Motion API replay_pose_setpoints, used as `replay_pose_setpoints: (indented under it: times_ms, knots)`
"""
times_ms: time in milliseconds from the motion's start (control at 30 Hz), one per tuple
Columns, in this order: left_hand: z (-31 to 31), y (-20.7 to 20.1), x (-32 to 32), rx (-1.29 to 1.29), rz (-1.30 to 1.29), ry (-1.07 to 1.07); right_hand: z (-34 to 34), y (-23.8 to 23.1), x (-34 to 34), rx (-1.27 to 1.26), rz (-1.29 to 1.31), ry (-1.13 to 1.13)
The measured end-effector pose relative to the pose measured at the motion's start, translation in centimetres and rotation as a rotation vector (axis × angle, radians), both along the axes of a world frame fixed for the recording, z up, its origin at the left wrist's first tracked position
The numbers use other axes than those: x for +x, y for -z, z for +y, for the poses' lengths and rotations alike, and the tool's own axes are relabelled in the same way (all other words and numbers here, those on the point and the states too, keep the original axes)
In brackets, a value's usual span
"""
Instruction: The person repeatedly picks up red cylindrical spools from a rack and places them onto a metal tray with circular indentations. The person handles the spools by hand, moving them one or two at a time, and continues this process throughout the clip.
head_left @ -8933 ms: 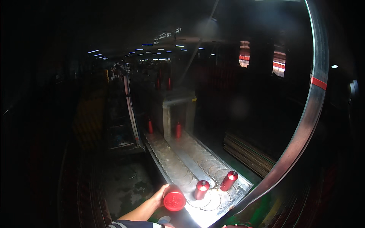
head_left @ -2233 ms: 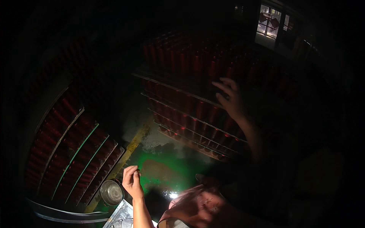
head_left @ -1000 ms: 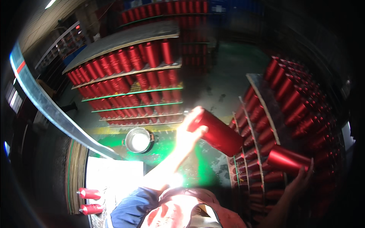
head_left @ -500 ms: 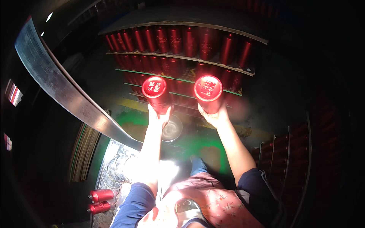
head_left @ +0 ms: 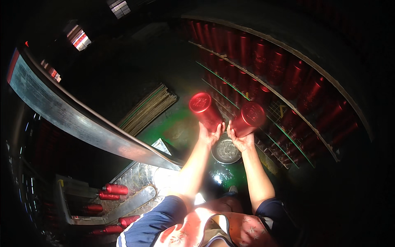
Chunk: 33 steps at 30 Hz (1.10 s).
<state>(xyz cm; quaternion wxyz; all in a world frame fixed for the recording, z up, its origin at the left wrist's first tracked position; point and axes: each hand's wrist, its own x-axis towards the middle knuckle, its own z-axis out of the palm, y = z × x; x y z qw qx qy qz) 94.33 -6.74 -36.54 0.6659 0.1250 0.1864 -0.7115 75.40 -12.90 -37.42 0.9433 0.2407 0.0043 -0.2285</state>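
My left hand (head_left: 211, 134) is closed round the lower part of a glossy red bottle (head_left: 209, 114), whose round embossed base tilts up and away from me. In my right hand (head_left: 242, 140) is a second red bottle (head_left: 248, 119), gripped the same way with its patterned base uppermost. The necks of both are hidden by my hands. The two bottles lean slightly apart, and my hands are close together in front of me, above a round metal basin (head_left: 226, 151) on the green floor.
Shelves (head_left: 257, 76) of upright red bottles rise at the right. A broad curved metal band (head_left: 70, 119) sweeps across the left. Below it, several red bottles (head_left: 116, 189) lie along a sunlit metal conveyor (head_left: 140, 197). A stack of thin boards (head_left: 150, 108) stands beyond.
My view has swung left, so the shelves now sit further right and more of the conveyor shows. Both hands have come closer together, each with its red bottle.
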Motion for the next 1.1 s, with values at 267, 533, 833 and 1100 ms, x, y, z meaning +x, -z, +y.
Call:
replay_pose_setpoints:
  times_ms: [267, 533, 833, 1100]
  knots:
    - [7.4, 0.6, -1.9, 0.016, -0.409, 0.064, 5.4, 7.1, -4.3, -0.141, 0.012, 0.194]
    - [27.4, -2.0, 0.7, -0.183, -0.725, 0.319, 18.6, 9.6, -10.7, -0.137, 0.023, 0.212]
    - [56.0, -13.5, 24.0, 0.077, -1.714, -0.362, 33.5, -8.7, 6.3, -0.905, 0.313, 0.292]
    - [62.6, 2.6, 36.4, 0.916, -2.427, -0.555, 45.3, -9.6, 33.2, -2.127, 1.071, 0.632]
